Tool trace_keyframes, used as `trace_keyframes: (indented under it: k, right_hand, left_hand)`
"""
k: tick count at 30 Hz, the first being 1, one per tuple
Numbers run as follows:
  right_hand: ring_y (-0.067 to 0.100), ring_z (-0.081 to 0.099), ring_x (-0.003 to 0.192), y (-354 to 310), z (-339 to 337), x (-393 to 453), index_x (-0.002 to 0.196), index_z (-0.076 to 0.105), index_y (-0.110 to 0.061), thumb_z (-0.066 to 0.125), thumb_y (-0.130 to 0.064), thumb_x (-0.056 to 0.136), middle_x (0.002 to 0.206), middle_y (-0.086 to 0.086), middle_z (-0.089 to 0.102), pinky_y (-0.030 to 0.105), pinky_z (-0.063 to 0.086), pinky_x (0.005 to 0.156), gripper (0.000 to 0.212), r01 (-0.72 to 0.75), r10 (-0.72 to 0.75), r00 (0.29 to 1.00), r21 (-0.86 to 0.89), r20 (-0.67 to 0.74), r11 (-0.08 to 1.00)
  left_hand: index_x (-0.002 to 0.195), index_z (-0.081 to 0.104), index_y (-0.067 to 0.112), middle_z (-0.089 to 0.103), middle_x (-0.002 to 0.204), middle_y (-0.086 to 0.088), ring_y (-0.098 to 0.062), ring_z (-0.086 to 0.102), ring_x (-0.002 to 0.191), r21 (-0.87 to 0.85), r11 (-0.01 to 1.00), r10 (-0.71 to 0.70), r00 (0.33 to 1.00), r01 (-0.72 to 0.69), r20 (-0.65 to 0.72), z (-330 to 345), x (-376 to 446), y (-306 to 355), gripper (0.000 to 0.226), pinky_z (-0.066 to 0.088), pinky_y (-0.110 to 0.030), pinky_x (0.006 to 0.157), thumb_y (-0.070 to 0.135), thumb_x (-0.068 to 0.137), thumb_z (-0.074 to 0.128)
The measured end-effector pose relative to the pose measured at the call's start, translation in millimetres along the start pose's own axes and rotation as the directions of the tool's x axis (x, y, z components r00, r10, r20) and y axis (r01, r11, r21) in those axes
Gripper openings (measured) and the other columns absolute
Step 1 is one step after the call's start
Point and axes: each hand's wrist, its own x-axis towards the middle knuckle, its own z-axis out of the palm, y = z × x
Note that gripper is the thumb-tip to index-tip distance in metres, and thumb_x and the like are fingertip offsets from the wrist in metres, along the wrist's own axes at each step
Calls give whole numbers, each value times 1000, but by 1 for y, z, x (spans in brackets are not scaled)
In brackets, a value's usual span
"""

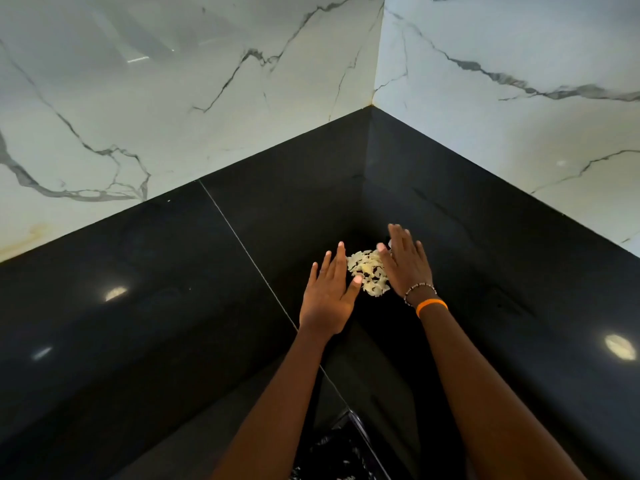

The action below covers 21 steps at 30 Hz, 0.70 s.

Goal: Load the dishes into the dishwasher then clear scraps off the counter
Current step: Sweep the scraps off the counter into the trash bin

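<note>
Left hand [329,292], fingers straight and flat on the glossy black stone counter [138,289], flanks the small heap of pale yellow flaky scraps [367,273]; right hand [407,261], likewise flat and unclenched, walls the heap's other side. Risk: flakes may escape through the gap between the palms, or scatter toward the corner.

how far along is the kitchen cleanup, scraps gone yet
No dishes or dishwasher show here, so that part cannot be judged. In hand: the left hand and right hand, fingers straight, flank a small pile of pale scraps on the black counter. Left: the pile is not yet off the counter. A black bag sits at the near edge.
</note>
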Motion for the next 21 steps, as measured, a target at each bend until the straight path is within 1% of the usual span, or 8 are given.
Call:
trace_keyframes:
  k: [4, 6, 8, 10, 11, 13, 17, 21]
  right_hand:
    - [10, 6, 144, -6, -3, -3, 146, 23, -22, 32, -23, 100, 155, -4, 17, 29, 1, 115, 47, 246, -254, 947, 64, 198, 967]
    - [9, 7, 144, -5, -4, -15, 143, 30, -21, 34, -18, 100, 154, -5, 20, 26, 1, 114, 44, 289, -307, 915, 108, 261, 951]
    - [12, 12, 144, -5, -8, -30, 142, 32, -17, 39, -15, 99, 152, -2, 26, 24, 4, 112, 44, 248, -317, 896, 241, 310, 938]
    - [14, 23, 140, -6, -20, -41, 141, 33, -14, 49, -15, 95, 148, 3, 31, 23, 16, 110, 49, 121, -239, 933, 390, 270, 913]
    - [17, 26, 138, -5, -26, -42, 141, 32, -15, 54, -18, 92, 147, 3, 31, 25, 20, 109, 54, 97, -184, 961, 369, 208, 925]
    - [25, 23, 136, -2, -36, -42, 145, 25, -18, 64, -30, 85, 148, 6, 24, 32, 22, 110, 72, 64, -83, 982, 113, 170, 991]
    - [34, 21, 135, -6, -42, -42, 148, 8, -23, 76, -40, 70, 145, 11, 12, 41, 28, 112, 105, -38, 95, 908, -144, 408, 989]
    - [35, 28, 131, -31, -38, -43, 147, 17, -22, 74, -27, 75, 141, 12, 19, 41, 30, 111, 92, 54, 51, 883, -208, 467, 977]
  left_hand:
    - [149, -4, 16, -1, 158, 4, -14, -4, 145, 66, 998, 11, 1000, -13, 30, 1, 2, -1, 80, 2, -39, 120, 61, 87, 16]
    - [149, -5, 15, 0, 158, 3, -16, -3, 146, 121, 992, 25, 999, -30, 39, 0, 2, -2, 85, 0, -38, 119, 62, 88, 31]
    - [149, -7, 16, 3, 158, 3, -18, -3, 146, 121, 992, 43, 998, -48, 45, -2, 1, -1, 92, -1, -38, 118, 60, 86, 43]
    - [150, -6, 17, 6, 158, 3, -17, -2, 146, 51, 998, 29, 997, -33, 78, -7, 1, 1, 98, -2, -39, 118, 61, 83, 50]
    - [150, -6, 18, 6, 158, 3, -17, -2, 146, -1, 1000, 10, 993, -10, 117, -12, 3, 1, 101, -2, -39, 117, 61, 80, 54]
    - [149, -6, 20, 4, 158, 1, -20, -2, 146, -33, 999, -4, 973, 12, 229, -24, 9, 0, 110, 0, -41, 117, 59, 74, 63]
    - [150, 0, 25, 7, 155, -4, -30, 7, 140, 179, 982, -14, 929, -56, 369, -39, 20, 4, 115, 17, -47, 113, 50, 67, 75]
    - [146, 23, 31, 17, 145, -7, -31, 18, 131, 170, 985, -83, 933, 24, 349, -34, 22, 20, 94, 32, -44, 107, 37, 70, 77]
